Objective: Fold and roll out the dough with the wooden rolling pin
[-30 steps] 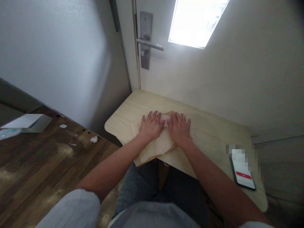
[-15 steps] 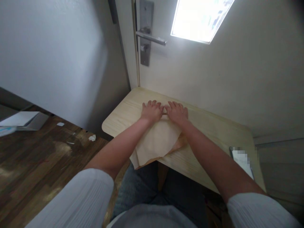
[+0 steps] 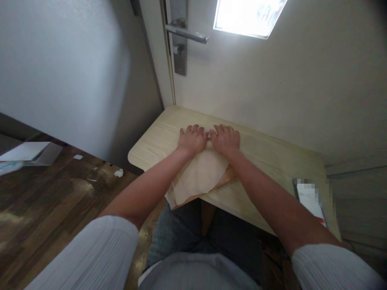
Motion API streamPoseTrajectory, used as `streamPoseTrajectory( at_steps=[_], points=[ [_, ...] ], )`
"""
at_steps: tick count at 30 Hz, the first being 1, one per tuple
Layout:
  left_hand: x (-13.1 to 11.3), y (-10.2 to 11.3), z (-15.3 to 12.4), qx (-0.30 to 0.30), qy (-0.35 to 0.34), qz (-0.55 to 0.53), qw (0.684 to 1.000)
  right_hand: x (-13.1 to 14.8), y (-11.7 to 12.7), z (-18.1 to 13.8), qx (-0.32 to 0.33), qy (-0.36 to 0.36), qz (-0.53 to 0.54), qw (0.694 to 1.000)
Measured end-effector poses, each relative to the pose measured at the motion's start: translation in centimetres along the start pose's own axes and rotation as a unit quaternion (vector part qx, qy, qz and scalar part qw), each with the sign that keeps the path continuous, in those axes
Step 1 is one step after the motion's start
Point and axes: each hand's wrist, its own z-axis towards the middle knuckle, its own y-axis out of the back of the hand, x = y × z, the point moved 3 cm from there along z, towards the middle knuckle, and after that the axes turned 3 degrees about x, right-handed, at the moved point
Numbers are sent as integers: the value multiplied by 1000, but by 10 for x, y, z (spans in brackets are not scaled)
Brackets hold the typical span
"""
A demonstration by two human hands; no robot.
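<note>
A beige sheet of paper or cloth (image 3: 198, 177) lies on a small light wooden table (image 3: 272, 161), its near end hanging over the table's front edge. A browner layer shows under its right side. My left hand (image 3: 192, 139) and my right hand (image 3: 225, 139) rest side by side on the sheet's far end, palms down, fingers stretched flat and thumbs almost touching. Neither hand grips anything.
A phone (image 3: 310, 199) lies screen up at the table's right front corner. The table stands against a white door with a metal lever handle (image 3: 187, 34). Dark wooden floor on the left carries paper scraps (image 3: 119, 173) and a flat white box (image 3: 28, 153).
Both hands have slid away from me along the sheet toward the door, from its middle to its far end. More of the sheet now shows behind them.
</note>
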Motion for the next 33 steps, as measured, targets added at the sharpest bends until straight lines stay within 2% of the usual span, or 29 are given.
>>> streamPoseTrajectory(
  at_steps=[5, 8, 11, 14, 16, 19, 22, 24, 27, 30, 33],
  points=[
    [-18, 1, -59, -32, -9, -1, 999, 2, 5, -64, -42, 10, -6, 999],
    [-25, 1, -97, -40, -50, -5, 998, -2, 7, -107, -53, 41, -1, 998],
    [-24, 6, -117, -42, -92, -11, 995, -10, 14, -137, -56, 78, 1, 995],
    [-19, 15, -113, -26, -138, -12, 990, -19, 30, -148, -46, 91, 3, 995],
    [-19, 24, -103, -3, -204, -11, 979, -22, 43, -152, -15, 88, 2, 996],
    [-21, 39, -93, 22, -300, -9, 954, -20, 56, -165, 78, 61, 9, 995],
    [-22, 49, -91, 51, -356, -19, 933, -11, 56, -193, 174, -14, 64, 983],
    [-21, 49, -89, 74, -361, -37, 929, -2, 53, -213, 199, -78, 106, 971],
    [-17, 36, -76, 81, -304, -69, 947, 18, 48, -233, 188, -145, 140, 961],
    [-19, 12, -57, 85, -252, -72, 961, 38, 46, -236, 171, -165, 153, 959],
    [-28, -8, -41, 95, -269, -57, 957, 50, 46, -229, 173, -165, 146, 960]
  ],
)
